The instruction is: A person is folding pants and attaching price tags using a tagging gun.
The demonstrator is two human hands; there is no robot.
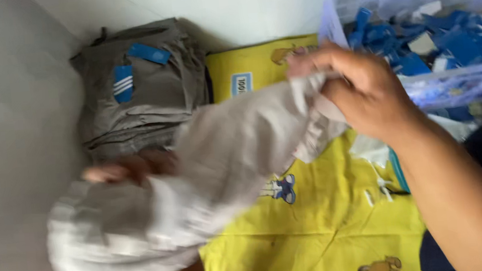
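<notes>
- Yellow cloth (320, 228): a printed sheet with cartoon figures, spread flat beneath everything else and filling the lower middle of the view.
- Grey garment (197, 175): light grey fabric, motion-blurred, stretched between both hands above the yellow cloth; its bunched end hangs at lower left.
- Folded stack (143, 98): darker grey garments piled at upper left against the pale wall, with blue tags (148, 54) on top.
- Basket (460, 88): a translucent lilac plastic crate at upper right, holding many loose blue and white tags.
- Right hand (360, 88): clenched on the upper end of the grey garment, just in front of the basket.
- Left hand (132, 166): largely hidden under the grey garment, fingers closed on the fabric near the folded stack.
</notes>
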